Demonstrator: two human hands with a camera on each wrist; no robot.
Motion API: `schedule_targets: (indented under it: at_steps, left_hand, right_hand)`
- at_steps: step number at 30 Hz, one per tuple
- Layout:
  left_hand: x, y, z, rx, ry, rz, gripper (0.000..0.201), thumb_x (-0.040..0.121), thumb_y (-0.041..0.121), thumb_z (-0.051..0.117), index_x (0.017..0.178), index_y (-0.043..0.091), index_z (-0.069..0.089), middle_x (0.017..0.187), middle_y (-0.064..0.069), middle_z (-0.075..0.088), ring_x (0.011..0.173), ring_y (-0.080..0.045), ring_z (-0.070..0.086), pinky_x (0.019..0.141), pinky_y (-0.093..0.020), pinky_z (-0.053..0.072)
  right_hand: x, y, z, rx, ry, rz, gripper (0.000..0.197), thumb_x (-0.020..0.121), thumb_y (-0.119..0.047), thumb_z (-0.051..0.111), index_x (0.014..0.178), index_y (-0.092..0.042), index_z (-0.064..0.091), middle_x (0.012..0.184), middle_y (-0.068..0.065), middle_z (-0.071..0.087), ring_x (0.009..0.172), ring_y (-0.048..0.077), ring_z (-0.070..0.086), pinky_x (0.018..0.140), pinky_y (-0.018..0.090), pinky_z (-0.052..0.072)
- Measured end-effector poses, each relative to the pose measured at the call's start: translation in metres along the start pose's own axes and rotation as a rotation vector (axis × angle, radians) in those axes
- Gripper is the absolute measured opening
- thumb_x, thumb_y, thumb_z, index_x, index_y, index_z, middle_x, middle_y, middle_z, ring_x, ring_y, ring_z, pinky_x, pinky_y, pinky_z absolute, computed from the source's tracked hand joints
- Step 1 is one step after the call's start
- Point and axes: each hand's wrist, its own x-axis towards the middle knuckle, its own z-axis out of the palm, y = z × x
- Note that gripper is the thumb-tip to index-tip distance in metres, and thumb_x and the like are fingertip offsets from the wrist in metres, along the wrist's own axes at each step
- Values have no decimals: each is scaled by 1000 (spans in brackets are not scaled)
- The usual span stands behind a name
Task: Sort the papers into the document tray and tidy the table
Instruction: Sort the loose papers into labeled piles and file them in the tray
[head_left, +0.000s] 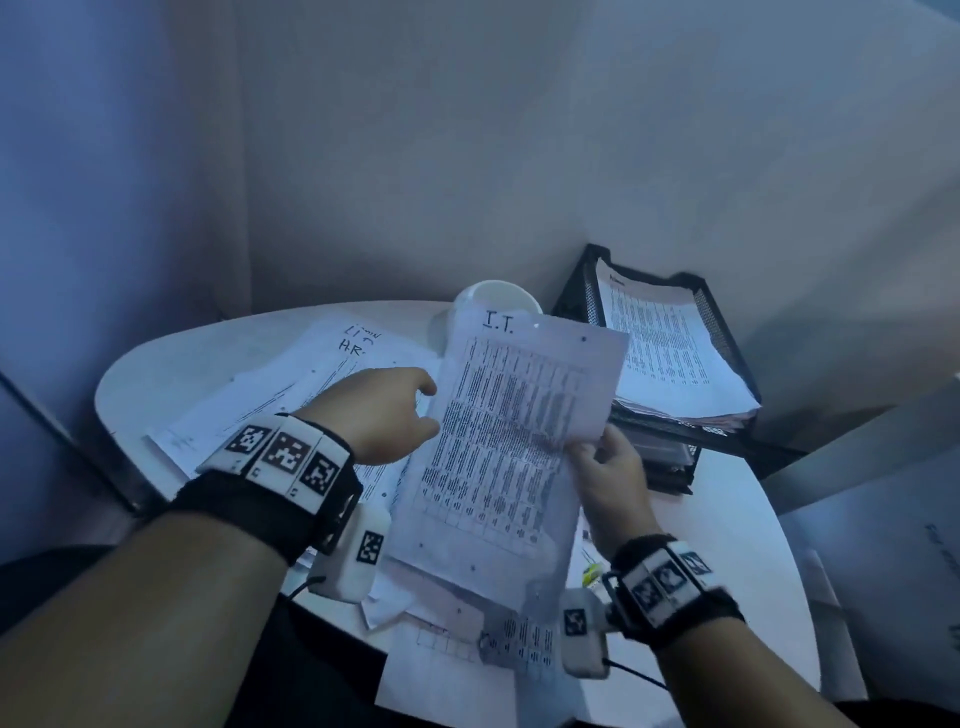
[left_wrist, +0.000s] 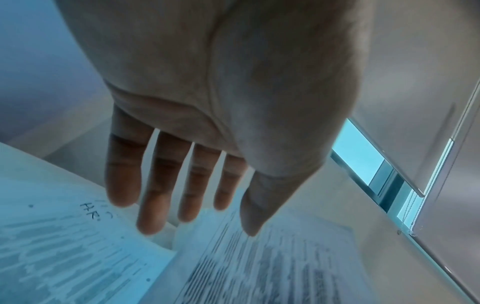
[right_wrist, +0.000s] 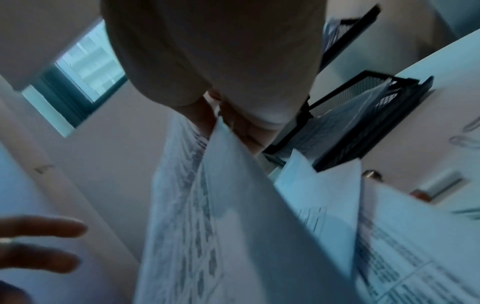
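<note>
My right hand (head_left: 605, 462) pinches the right edge of a printed sheet marked "I.T." (head_left: 514, 447) and holds it up over the table; the right wrist view shows the fingers (right_wrist: 233, 121) closed on that sheet's edge (right_wrist: 197, 216). My left hand (head_left: 387, 410) hovers beside the sheet's left edge, fingers straight and spread (left_wrist: 161, 185), holding nothing. Under it lie loose papers, one marked "HR" (head_left: 332, 374) (left_wrist: 64, 242). The black mesh document tray (head_left: 576, 291) stands at the back right with a stack of papers (head_left: 670, 353) in its top tier.
A white mug (head_left: 493, 304) stands behind the held sheet. More printed sheets (head_left: 467, 639) hang over the round white table's (head_left: 737, 535) near edge. Walls close in behind and to the left. Paper clips (right_wrist: 465, 135) and a small pen-like item (right_wrist: 439, 185) lie near the tray.
</note>
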Motion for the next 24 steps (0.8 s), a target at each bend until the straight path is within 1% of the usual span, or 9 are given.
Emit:
schedule_targets:
  at_steps: [4, 6, 8, 10, 12, 14, 16, 19, 24]
  left_hand:
    - [5, 16, 9, -205, 98, -13, 95, 88, 52, 74, 163, 30, 21, 144, -3, 59, 128, -27, 60, 105, -42, 48]
    - [7, 20, 10, -367, 117, -3, 83, 86, 46, 77, 157, 31, 36, 129, 5, 68, 115, -24, 67, 103, -44, 51]
    - [12, 17, 12, -431, 139, 28, 40, 89, 37, 75, 127, 31, 65, 112, 8, 76, 100, -19, 72, 99, -46, 55]
    - [15, 13, 10, -384, 182, 30, 13, 92, 35, 70, 101, 27, 75, 97, 7, 77, 91, -19, 73, 92, -44, 58]
    - [14, 7, 5, -312, 241, 25, 17, 94, 34, 67, 84, 23, 74, 84, 4, 75, 84, -21, 71, 80, -37, 57]
    - [12, 0, 0, -246, 302, 5, 28, 96, 32, 63, 73, 18, 68, 73, -2, 69, 76, -24, 65, 67, -34, 48]
    - [10, -7, -6, -211, 330, -39, 27, 97, 30, 62, 75, 16, 67, 72, -6, 67, 74, -27, 63, 65, -35, 46]
    - [10, -17, -10, -189, 358, -81, 17, 96, 28, 63, 86, 18, 72, 82, -6, 72, 81, -30, 66, 73, -38, 52]
    - [8, -21, -13, -146, 386, -92, 16, 95, 32, 65, 86, 19, 69, 79, -2, 68, 82, -31, 62, 67, -35, 43]
  right_hand:
    - [-14, 2, -29, 217, -73, 21, 34, 93, -21, 75, 119, 0, 66, 117, 30, 68, 96, 49, 61, 94, 65, 51]
    - [-18, -1, -32, 304, -108, 84, 38, 93, -18, 73, 122, 4, 61, 119, 36, 64, 99, 44, 61, 97, 68, 49]
    - [-19, -6, -30, 304, -144, 133, 25, 101, -5, 59, 125, 2, 61, 121, 27, 70, 103, 39, 68, 96, 62, 54]
    - [-16, -6, -27, 186, -150, 140, 21, 102, -5, 59, 122, 0, 64, 117, 20, 74, 101, 33, 71, 85, 50, 59]
    - [-3, 10, -25, -10, -42, 148, 17, 99, -8, 66, 116, -2, 67, 115, 18, 72, 97, 26, 68, 81, 44, 58]
    - [14, 33, -28, -176, 106, 209, 22, 95, -12, 70, 117, -10, 67, 117, 11, 70, 98, 22, 66, 92, 46, 59]
    - [28, 52, -31, -276, 188, 275, 42, 90, -18, 73, 130, -13, 63, 123, 8, 69, 104, 25, 68, 97, 48, 58]
    - [40, 66, -32, -343, 206, 390, 57, 87, -22, 71, 141, -11, 54, 112, 8, 68, 93, 26, 68, 83, 40, 60]
    - [49, 75, -32, -453, 70, 468, 30, 82, -17, 80, 106, -6, 66, 92, 12, 73, 66, 23, 64, 57, 32, 49]
